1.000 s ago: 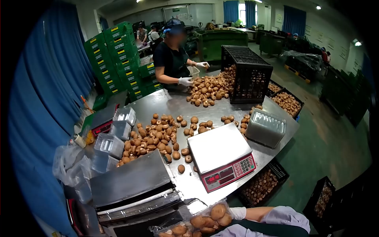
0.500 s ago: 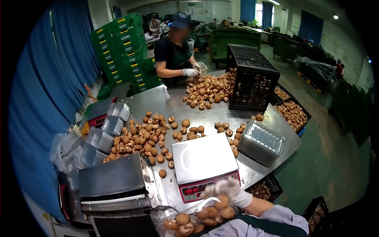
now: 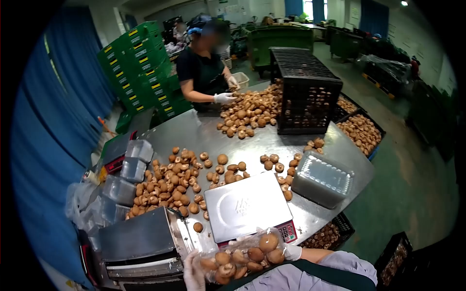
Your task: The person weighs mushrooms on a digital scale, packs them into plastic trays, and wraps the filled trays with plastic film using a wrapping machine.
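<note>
A clear plastic-wrapped pack of brown mushrooms [image 3: 255, 254] is held low in front of my body, between both hands. My left hand [image 3: 194, 272], in a white glove, grips its left end with the fingers upright along the side. At the right end my gloved right hand [image 3: 292, 251] holds on, mostly hidden behind the pack. Just beyond the pack stands a red weighing scale [image 3: 248, 206] with a bare metal plate; the pack covers most of its display. Loose mushrooms [image 3: 167, 186] lie heaped to the left of the scale.
Clear plastic trays [image 3: 323, 177] are stacked at the right, more [image 3: 119, 189] at the left. A wrapping machine [image 3: 138, 235] flanks my left hand. Across the steel table [image 3: 194, 131], a co-worker [image 3: 204, 72] handles mushrooms beside a black crate [image 3: 308, 92]. Mushroom-filled crates [image 3: 361, 133] stand right.
My left hand has come into view at the pack's left end. My right hand has left the scale's front for the pack's right end. The pack has risen, covering the scale's display.
</note>
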{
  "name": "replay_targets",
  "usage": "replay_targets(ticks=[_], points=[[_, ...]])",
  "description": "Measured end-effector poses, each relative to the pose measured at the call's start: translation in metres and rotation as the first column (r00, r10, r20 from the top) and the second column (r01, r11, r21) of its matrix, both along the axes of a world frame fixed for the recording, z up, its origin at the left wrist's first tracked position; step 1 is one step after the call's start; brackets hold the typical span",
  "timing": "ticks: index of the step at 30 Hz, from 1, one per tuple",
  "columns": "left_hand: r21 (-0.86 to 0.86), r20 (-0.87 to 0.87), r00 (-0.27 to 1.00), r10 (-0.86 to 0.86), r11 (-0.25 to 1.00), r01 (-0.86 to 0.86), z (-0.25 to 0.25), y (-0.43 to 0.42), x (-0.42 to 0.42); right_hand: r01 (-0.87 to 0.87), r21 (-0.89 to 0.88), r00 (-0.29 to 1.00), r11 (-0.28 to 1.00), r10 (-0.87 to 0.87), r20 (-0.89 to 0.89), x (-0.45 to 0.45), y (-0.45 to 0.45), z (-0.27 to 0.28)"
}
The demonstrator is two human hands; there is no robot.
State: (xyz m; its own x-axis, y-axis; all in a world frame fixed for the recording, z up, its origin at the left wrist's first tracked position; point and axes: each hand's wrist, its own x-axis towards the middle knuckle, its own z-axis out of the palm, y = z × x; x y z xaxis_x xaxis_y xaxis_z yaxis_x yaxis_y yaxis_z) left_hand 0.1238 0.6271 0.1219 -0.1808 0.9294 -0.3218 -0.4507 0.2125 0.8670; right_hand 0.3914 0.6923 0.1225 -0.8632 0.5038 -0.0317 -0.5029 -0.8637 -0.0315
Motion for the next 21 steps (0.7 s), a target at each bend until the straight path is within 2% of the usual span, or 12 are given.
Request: replay_targets(ticks=[3,5,6,8,9,11,12,13,15,17,20,21], points=[[0.131,-0.194,0.981,-0.025,0.990,0.051,-0.006,0.029,0.020,0.045,0.009,0.994,0.999,-0.046,0.097,0.005,0.019,-0.004],[0.130,-0.204,0.977,0.062,0.991,-0.035,-0.015,0.053,0.024,0.083,0.106,0.993,0.991,-0.073,-0.093,0.008,0.049,-0.036],[0.130,-0.204,0.978,0.048,0.991,-0.021,-0.008,0.065,0.033,0.157,0.241,0.975,0.958,-0.189,0.118,0.016,0.062,-0.048],[-0.035,-0.155,0.975,0.161,0.985,-0.168,0.013,0.088,0.053,0.282,0.355,0.764,0.891,-0.433,0.479,0.027,0.079,-0.024],[-0.049,-0.155,0.974,0.163,0.984,-0.172,0.003,0.099,0.050,0.314,0.426,0.506,0.849,-0.529,0.681,0.031,0.083,0.017],[0.006,-0.223,0.975,-0.015,1.000,0.017,-0.042,0.130,0.033,0.570,0.425,0.444,0.703,-0.699,0.560,0.040,0.102,-0.001],[-0.021,-0.310,0.947,-0.086,0.996,0.083,-0.058,0.143,0.029,0.541,0.634,0.213,0.553,-0.819,0.533,0.051,0.110,-0.032],[-0.054,-0.392,0.907,-0.156,0.988,0.146,-0.063,0.157,0.029,0.487,0.639,0.119,0.596,-0.770,0.627,0.057,0.111,-0.025],[0.131,-0.867,0.490,0.090,0.990,0.050,-0.051,0.166,0.049,0.390,0.738,-0.075,0.551,-0.780,0.622,0.061,0.110,-0.026],[0.228,-0.919,0.331,0.213,0.974,0.005,-0.045,0.170,0.044,0.348,0.754,-0.113,0.558,-0.773,0.624,0.070,0.106,-0.043],[0.251,-0.892,0.393,0.222,0.968,0.022,-0.040,0.162,0.024,0.332,0.790,-0.159,0.515,-0.795,0.585,0.081,0.097,-0.046],[0.248,-0.821,0.526,0.221,0.969,-0.019,-0.033,0.158,0.023,0.167,0.865,-0.260,0.473,-0.825,0.502,0.084,0.096,-0.041]])
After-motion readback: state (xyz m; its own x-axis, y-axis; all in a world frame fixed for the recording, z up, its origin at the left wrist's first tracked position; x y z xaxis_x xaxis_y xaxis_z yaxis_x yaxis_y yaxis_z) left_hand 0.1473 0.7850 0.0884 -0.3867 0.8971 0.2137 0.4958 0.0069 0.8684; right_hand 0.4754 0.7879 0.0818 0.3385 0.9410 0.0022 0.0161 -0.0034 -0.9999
